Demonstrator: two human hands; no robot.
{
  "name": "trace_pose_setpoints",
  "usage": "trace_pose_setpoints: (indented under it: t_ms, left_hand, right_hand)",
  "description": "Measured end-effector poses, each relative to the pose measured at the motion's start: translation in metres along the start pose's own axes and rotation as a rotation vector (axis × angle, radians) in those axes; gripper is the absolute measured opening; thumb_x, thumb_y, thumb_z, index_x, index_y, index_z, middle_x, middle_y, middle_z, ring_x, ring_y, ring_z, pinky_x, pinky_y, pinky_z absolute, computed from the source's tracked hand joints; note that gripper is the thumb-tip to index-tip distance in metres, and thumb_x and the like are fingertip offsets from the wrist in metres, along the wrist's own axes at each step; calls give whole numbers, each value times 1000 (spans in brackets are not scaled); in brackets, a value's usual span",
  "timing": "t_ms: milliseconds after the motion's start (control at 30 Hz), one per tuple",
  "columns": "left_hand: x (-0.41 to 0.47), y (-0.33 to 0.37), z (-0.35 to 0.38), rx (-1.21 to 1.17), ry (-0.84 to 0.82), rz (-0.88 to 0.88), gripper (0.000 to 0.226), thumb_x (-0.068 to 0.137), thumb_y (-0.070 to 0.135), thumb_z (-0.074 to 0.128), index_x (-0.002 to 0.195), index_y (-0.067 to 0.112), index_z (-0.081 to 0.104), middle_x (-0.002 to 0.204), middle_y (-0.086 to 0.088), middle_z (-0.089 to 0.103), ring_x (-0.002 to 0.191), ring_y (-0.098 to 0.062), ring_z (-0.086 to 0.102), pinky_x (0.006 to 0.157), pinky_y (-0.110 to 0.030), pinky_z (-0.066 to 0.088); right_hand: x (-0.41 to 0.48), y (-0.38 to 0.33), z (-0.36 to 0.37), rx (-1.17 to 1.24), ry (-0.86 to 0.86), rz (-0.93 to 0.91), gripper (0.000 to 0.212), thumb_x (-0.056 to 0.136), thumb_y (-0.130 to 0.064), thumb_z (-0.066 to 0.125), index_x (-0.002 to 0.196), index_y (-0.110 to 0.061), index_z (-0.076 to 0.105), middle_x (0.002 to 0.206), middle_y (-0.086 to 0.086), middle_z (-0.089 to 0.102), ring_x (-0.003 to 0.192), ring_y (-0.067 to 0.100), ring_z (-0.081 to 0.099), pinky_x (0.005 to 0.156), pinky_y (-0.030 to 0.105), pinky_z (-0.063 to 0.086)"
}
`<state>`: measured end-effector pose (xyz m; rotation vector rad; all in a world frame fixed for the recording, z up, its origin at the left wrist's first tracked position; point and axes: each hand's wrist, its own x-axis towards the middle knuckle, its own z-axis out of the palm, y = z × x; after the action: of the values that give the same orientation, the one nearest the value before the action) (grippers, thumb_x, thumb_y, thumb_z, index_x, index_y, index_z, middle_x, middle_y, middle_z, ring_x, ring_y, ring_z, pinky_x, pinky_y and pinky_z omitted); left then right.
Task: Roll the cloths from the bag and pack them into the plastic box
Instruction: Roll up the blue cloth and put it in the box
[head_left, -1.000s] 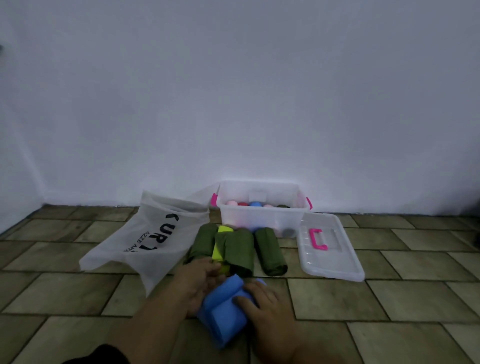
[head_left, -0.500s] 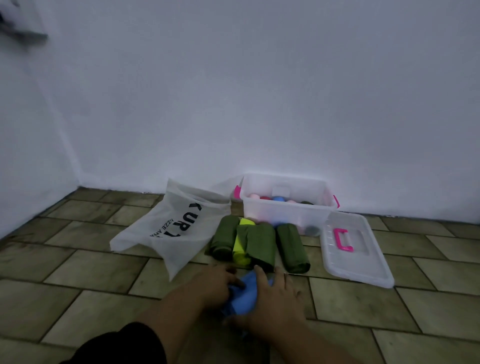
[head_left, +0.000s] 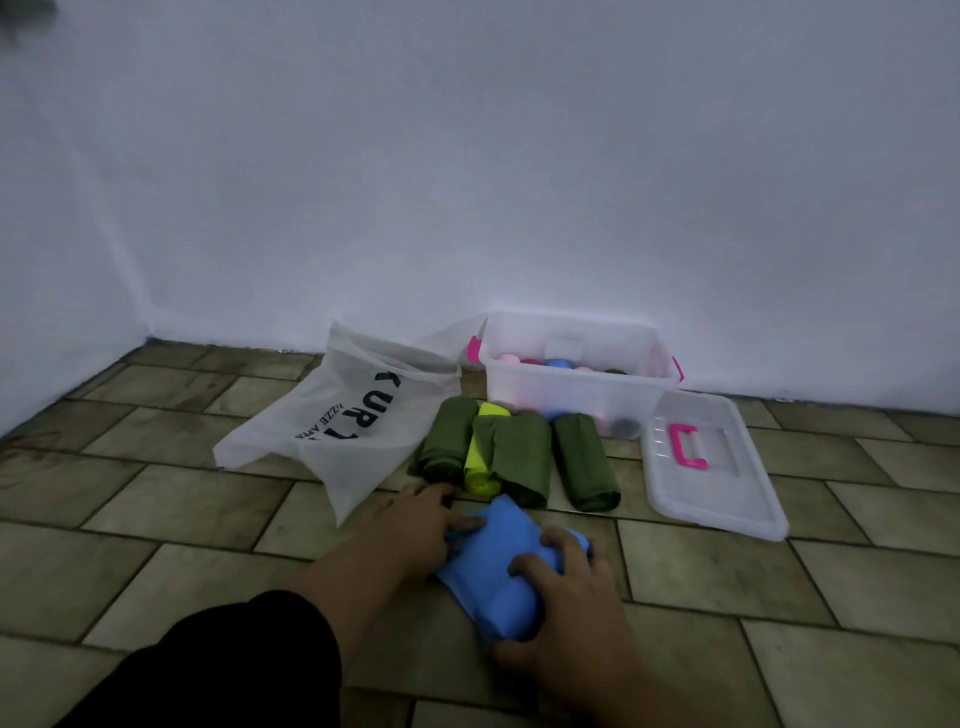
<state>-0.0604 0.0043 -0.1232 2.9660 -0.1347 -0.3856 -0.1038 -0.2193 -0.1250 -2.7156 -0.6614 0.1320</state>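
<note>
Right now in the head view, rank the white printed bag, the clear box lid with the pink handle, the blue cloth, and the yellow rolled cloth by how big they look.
1. White printed bag, largest.
2. Clear box lid with the pink handle.
3. Blue cloth, though it is nearest the camera and partly covered by both hands, so unsure.
4. Yellow rolled cloth, mostly hidden between green rolls.

Dim room, cool flat light, soft picture.

The white wall (head_left: 519, 156) takes a bluish-grey cast, brightest low down behind the plastic box (head_left: 576, 384) and fading towards the top corners. No hard shadows fall on the tiled floor (head_left: 156, 499); only faint dark patches sit under the rolled cloths. The lid (head_left: 711, 467) shows a weak sheen, no glare. Detail is smeared and grainy throughout, the black sleeve (head_left: 218, 670) nearly featureless. Floor lines bend near the edges from the wide lens.
</note>
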Motion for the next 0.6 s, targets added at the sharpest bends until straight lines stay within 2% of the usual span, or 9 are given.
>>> trace_pose_setpoints:
  t_ms: [167, 300, 367, 467, 533, 600]
  left_hand:
    - [-1, 1, 0, 21, 2, -10, 43, 95, 39, 47, 134, 54, 40, 156, 3, 20, 138, -30, 20, 114, -43, 22]
    - [-8, 9, -1, 27, 28, -29, 43, 96, 37, 43, 137, 50, 40, 156, 1, 21, 137, -29, 21, 113, -44, 24]
    - [-17, 18, -1, -13, 149, -44, 45, 94, 33, 44, 137, 45, 43, 154, 0, 24, 136, -27, 25, 110, -43, 29]
    - [-35, 41, -5, -255, 398, -40, 52, 86, 22, 49, 136, 34, 44, 143, 0, 37, 122, -19, 41, 100, -34, 40]
    - [-49, 61, -6, -447, 313, 24, 62, 80, 16, 54, 137, 35, 38, 135, 4, 41, 111, -14, 48, 91, -29, 45]
    - [-62, 77, -3, -498, 117, 49, 70, 80, 18, 59, 140, 37, 28, 136, 6, 40, 113, -15, 50, 90, -27, 45]
  right_hand:
    - [4, 4, -15, -121, -118, 3, 85, 49, -86, 46, 126, -55, 30, 149, -12, 18, 129, 28, 22, 102, 47, 32]
    - [0, 6, -21, -137, -179, 8, 89, 53, -82, 50, 134, -56, 23, 153, -11, 13, 131, 29, 20, 106, 46, 31]
    - [-2, 0, -20, -143, -197, 33, 92, 57, -83, 52, 138, -54, 20, 154, -10, 10, 132, 31, 17, 108, 46, 30]
    - [-5, -7, -16, -151, -211, 92, 92, 64, -82, 51, 141, -52, 11, 154, -4, 10, 132, 33, 19, 107, 47, 30]
    - [-7, -10, -15, -182, -211, 91, 84, 74, -74, 50, 143, -49, 9, 153, 0, 14, 129, 32, 26, 106, 45, 32]
    - [-9, -12, -19, -234, -204, 69, 77, 82, -59, 51, 146, -44, 11, 150, 3, 22, 121, 30, 37, 101, 41, 36]
